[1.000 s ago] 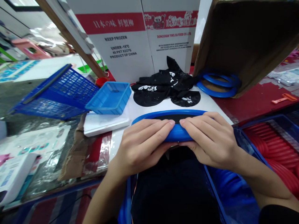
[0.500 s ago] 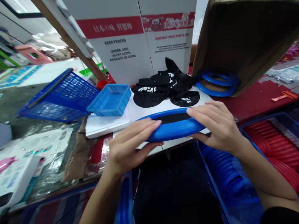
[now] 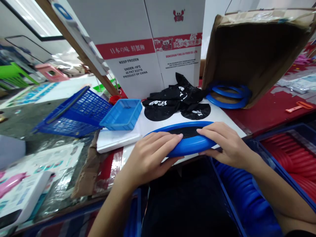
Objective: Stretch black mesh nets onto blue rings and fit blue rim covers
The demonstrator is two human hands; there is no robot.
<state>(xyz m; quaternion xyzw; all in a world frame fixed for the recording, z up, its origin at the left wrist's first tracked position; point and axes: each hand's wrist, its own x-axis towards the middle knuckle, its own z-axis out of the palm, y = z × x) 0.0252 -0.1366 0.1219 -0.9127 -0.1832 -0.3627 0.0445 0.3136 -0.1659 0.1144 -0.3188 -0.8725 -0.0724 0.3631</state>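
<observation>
A blue plastic ring with black mesh fabric across its opening is held level near the table's front edge. My left hand pinches its near left rim, thumb below and fingers on top. Gripping the near right rim is my right hand, with fingertips over the black fabric. Behind the ring, several black fabric discs with white print lie in a loose pile on the white board.
An open cardboard box holds blue rings. On the left are a small blue tray and a tilted blue basket. Crates of blue rings and red rings sit low at right. A white carton stands behind.
My left hand has slid right along the near rim, closer to my right hand. The camera view has tilted up slightly, and both hands keep hold of the ring.
</observation>
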